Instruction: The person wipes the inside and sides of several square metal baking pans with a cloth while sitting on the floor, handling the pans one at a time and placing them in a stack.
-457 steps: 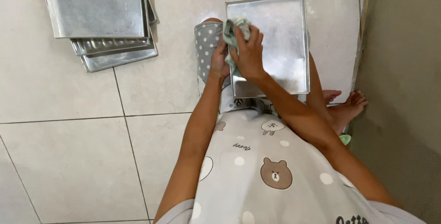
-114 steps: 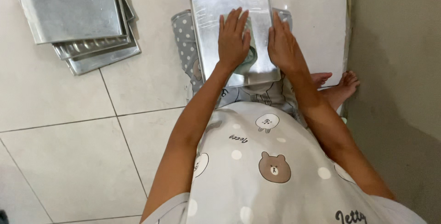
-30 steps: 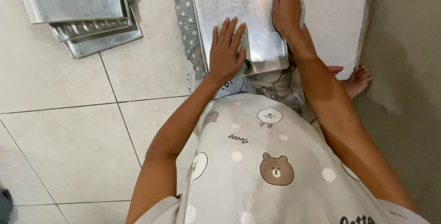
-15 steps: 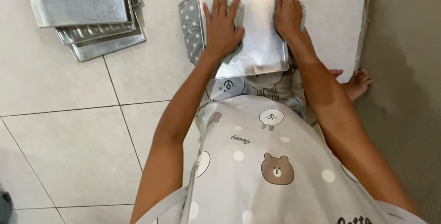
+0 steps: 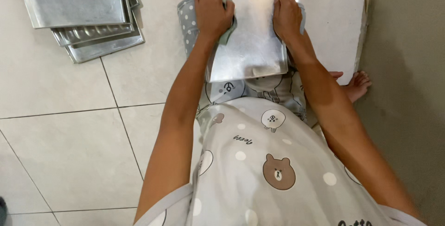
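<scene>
Hands flat, ungripping: left hand [image 5: 211, 8] over half-hidden cloth [image 5: 228, 24], right hand [image 5: 287, 15] on frame-cropped tray [image 5: 252, 40].

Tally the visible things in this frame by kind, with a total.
Metal trays: 4, one on the lap and 3 in the floor stack
Cloths: 1, under the left hand
Hands: 2, the right hand on the lap tray's edge
Bare feet: 1
Total: 8

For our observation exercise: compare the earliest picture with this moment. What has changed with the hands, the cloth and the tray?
The left hand now presses the cloth on the tray, where the right did before. The right hand has moved to the tray's right edge. The stack of trays stays on the floor.
</scene>
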